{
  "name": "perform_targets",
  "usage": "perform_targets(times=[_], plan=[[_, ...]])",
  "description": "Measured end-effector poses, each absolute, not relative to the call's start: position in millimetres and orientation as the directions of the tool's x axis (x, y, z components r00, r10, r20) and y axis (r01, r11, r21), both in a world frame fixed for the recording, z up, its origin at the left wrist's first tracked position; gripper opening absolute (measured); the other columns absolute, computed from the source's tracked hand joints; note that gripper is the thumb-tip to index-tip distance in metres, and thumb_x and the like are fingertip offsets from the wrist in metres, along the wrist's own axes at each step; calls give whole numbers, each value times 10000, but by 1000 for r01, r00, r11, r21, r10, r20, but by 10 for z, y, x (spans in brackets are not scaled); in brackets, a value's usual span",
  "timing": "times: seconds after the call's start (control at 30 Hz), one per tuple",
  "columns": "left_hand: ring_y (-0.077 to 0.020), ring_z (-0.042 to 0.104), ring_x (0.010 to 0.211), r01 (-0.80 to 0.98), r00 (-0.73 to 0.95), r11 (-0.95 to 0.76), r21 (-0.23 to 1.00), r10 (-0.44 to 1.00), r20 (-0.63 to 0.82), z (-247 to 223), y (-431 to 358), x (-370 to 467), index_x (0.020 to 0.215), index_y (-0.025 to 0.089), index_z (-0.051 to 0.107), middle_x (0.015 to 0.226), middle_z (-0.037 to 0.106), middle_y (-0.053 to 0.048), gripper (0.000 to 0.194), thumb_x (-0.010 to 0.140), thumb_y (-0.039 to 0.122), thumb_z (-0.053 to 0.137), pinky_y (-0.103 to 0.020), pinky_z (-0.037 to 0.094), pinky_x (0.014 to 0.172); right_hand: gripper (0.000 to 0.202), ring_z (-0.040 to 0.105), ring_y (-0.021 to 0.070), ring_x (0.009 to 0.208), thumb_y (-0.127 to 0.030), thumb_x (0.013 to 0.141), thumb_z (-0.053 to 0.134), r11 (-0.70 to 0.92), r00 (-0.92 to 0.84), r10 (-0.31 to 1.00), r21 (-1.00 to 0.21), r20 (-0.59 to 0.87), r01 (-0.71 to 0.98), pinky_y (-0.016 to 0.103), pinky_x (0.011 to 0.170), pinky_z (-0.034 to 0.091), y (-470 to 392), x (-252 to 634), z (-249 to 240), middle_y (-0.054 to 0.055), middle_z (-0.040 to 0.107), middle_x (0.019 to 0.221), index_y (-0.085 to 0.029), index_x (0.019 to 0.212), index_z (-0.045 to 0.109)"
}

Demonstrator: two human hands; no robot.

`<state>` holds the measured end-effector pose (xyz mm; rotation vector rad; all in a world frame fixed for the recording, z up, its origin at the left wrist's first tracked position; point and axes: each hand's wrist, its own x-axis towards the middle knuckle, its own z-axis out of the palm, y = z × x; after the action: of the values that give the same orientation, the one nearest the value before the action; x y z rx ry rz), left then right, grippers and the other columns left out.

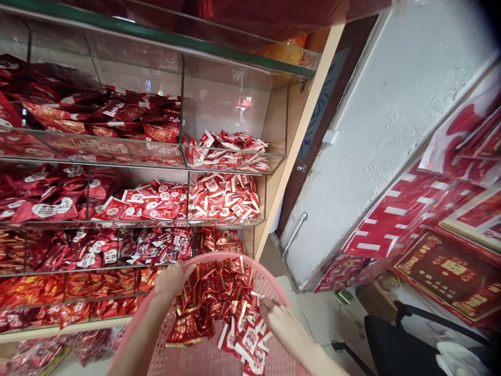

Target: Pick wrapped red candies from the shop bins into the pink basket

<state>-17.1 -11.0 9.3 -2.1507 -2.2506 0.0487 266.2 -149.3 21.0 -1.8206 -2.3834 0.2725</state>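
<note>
Glossy red-and-gold packets [213,290] in a heap beside white-edged red packets [252,342], inside a pink perforated basket [270,275].

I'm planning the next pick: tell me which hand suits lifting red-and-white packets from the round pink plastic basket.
Likely the right hand: it is nearer the packets; the left hand is across, by the basket's rim.

There is one pink basket [188,360], one door [313,141], apparently one chair [403,339].
</note>
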Motion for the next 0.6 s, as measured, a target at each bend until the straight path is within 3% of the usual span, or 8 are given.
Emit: perform_targets(times=[0.07, 0.13, 0.27, 0.47, 0.6], plan=[[-290, 635, 823, 998, -48, 48, -38, 999, -13, 101, -111, -169, 1036, 106, 569, 860, 657, -162, 595, 829, 577, 268, -334, 456, 656, 250, 601, 170, 703, 23, 782, 404, 326, -326, 944, -15, -42, 945, 244, 560, 401, -1543, 2606, 172, 62, 617, 872, -150, 784, 584], [-289, 637, 824, 999, -43, 42, -31, 999, -26, 102, -109, -171, 1024, 108, 571, 866, 658, -164, 593, 827, 579, 271, -338, 462, 657, 205, 603, 167, 681, -8, 791, 437, 334, -332, 942, 51, -51, 941, 246, 547, 399, -1555, 2586, 188, 60, 618, 877, -148, 789, 587], [-292, 639, 815, 999, -41, 40, -33, 999, -10, 74, -105, -178, 1017, 103, 577, 856, 660, -168, 595, 823, 581, 279, -344, 466, 650, 82, 612, 181, 724, -187, 832, 507, 360, -360, 933, -13, -21, 933, 248, 565, 392, -1467, 2637, 406, 51, 615, 882, -162, 817, 584], [-285, 639, 808, 998, -34, 35, -47, 999, 32, 37, -102, -192, 1033, 94, 582, 843, 664, -172, 591, 825, 565, 291, -339, 463, 659, 246, 600, 142, 733, -277, 924, 322, 355, -339, 917, -47, 209, 934, 217, 573, 367, -1047, 2697, 1253, 48, 583, 882, -174, 863, 536], [-283, 645, 780, 999, -31, 32, -34, 999, 26, 29, -93, -200, 1023, 91, 581, 831, 663, -185, 580, 852, 523, 235, -354, 467, 646, 260, 615, 162, 752, -293, 929, 296, 168, -158, 915, 6, 372, 986, 231, 611, 392, -633, 2567, 1789, 72, 601, 911, -177, 932, 528]])
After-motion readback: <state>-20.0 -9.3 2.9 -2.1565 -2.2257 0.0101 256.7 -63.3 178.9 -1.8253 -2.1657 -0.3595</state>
